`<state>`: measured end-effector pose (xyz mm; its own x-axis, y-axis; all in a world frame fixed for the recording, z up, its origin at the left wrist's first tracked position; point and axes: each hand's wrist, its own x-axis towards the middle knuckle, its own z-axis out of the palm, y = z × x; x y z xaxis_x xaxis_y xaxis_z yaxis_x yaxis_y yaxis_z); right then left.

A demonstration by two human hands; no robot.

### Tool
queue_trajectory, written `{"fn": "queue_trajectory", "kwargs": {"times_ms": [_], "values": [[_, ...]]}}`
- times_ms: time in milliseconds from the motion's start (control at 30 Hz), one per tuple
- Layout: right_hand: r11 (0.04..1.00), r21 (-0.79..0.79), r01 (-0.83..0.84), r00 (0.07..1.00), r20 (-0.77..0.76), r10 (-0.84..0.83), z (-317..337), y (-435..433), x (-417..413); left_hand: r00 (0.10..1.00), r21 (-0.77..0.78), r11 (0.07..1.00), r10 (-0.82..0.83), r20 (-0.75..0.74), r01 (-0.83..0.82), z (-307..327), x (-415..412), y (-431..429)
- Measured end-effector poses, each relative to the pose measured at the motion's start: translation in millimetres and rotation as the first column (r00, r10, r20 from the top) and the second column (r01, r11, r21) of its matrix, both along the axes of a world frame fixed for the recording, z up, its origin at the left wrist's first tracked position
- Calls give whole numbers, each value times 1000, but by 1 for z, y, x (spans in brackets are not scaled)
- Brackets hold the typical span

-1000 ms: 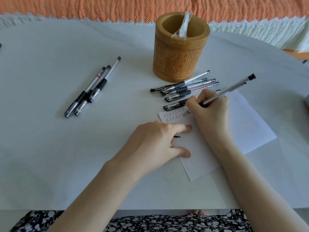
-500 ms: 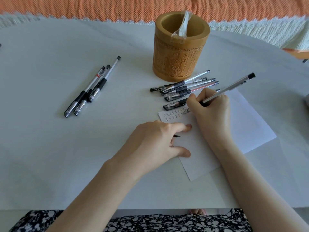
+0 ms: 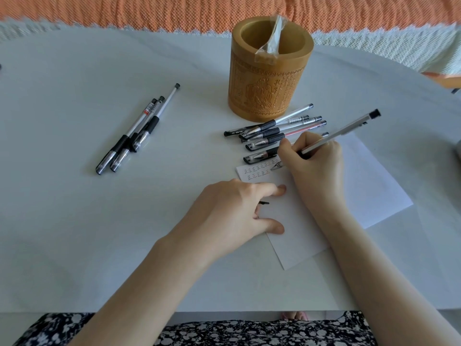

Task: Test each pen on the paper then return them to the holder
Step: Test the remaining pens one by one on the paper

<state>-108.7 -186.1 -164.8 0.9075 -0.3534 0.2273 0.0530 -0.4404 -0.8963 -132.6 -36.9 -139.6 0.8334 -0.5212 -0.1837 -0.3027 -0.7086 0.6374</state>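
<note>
**Pen at work on the paper**

The white worktop looks smooth and level, with an orange bedspread beyond it. The paper lies under both hands and is thin and apt to slide. The left hand pins its edge, fingers curled on what looks like a small black cap. The carved holder stands beyond the right hand, stiff and steady. A loose pile of pens lies between them, and three more pens lie well left of the left hand. The right hand pinches one pen low at the grip, tip on the paper. It looks light, rigid and slick-barrelled, so it is best held there.

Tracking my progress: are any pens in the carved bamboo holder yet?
None show: only a clear plastic wrapper sticks out of the carved bamboo holder; its bottom is hidden.
</note>
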Motion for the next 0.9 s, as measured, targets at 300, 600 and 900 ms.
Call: {"fn": "queue_trajectory", "kwargs": {"times_ms": [300, 600, 900], "values": [[1000, -18, 2, 1000, 3, -2, 1, 1, 0, 1000, 7, 1000, -13, 2, 13, 0, 0, 0], [1000, -4, -2, 1000, 3, 2, 2, 0, -1, 1000, 14, 1000, -9, 11, 9, 1, 0, 0], [1000, -25, -2, 1000, 2, 2, 1, 1, -1, 1000, 29, 1000, 10, -6, -10, 2, 0, -1]]}}
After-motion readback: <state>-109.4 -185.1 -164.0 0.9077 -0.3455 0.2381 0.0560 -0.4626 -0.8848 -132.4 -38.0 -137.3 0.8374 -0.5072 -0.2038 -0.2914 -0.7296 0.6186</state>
